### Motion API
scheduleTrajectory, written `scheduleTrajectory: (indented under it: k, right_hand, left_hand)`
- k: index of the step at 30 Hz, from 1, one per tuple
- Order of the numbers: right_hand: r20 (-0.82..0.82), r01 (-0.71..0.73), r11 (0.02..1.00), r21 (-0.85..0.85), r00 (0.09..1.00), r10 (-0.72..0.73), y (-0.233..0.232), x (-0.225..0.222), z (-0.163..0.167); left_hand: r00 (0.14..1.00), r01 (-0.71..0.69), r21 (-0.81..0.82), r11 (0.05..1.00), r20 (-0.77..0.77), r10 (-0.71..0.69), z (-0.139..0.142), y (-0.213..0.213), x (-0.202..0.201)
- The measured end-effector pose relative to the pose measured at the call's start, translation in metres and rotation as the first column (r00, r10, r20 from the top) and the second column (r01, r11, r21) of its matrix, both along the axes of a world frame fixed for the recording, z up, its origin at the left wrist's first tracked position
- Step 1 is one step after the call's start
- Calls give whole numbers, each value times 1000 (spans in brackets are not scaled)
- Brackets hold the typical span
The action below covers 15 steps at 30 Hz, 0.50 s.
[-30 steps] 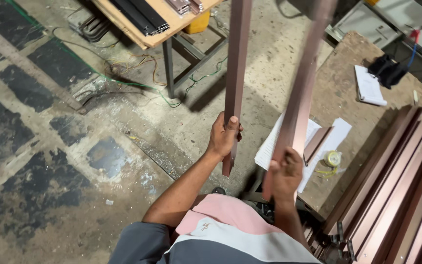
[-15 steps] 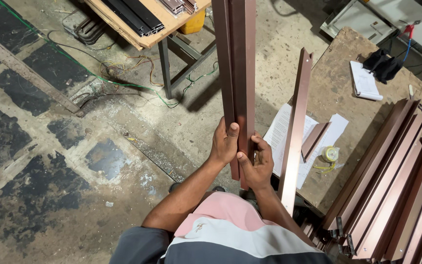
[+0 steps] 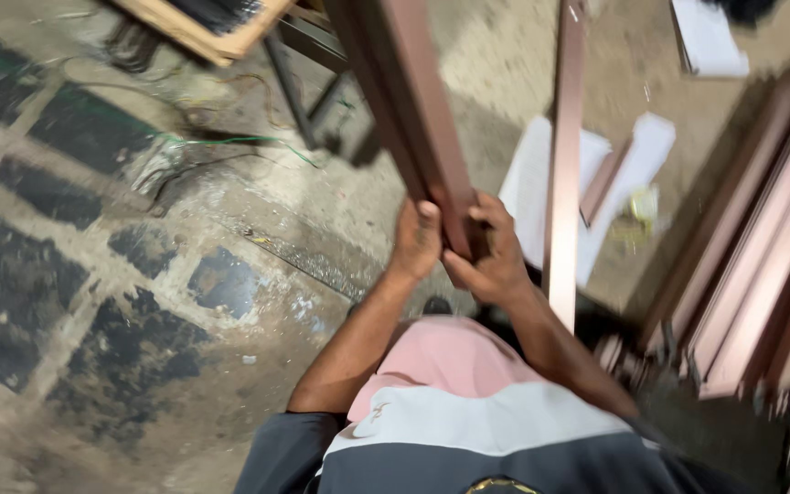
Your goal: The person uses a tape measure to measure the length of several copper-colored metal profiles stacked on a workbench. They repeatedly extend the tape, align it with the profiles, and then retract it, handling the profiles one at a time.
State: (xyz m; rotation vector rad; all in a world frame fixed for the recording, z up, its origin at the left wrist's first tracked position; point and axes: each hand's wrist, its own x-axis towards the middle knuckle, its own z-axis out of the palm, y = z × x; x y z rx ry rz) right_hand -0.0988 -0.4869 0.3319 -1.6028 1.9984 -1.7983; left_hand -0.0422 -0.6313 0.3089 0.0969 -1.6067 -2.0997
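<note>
Both my hands grip the lower end of a long brown metal profile (image 3: 418, 110) that rises up and to the left, out of the top of the view. My left hand (image 3: 416, 240) holds its left side, my right hand (image 3: 494, 256) wraps its right side and bottom end. A second brown profile (image 3: 564, 165) stands upright just right of my right hand, untouched. The picture is blurred by motion.
A stack of brown profiles (image 3: 761, 238) lies at the right on a board. White paper sheets (image 3: 596, 174) lie on the floor behind the upright profile. A wooden table (image 3: 221, 27) with metal legs stands at the top. The concrete floor (image 3: 93, 274) is patchy.
My right hand let go of the second profile and joined my left hand on the first one. That profile has tilted to the left, and the view has swung closer.
</note>
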Motion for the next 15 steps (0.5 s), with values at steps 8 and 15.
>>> scheduleTrajectory:
  k: [8, 15]
  right_hand:
    - [-76, 184, 972, 147, 982, -174, 7, 24, -2]
    - [-377, 271, 947, 174, 907, -190, 2, 38, 11]
  left_hand:
    - [923, -382, -42, 923, -78, 378, 17, -8, 20]
    - [913, -370, 287, 883, -60, 403, 54, 5, 29]
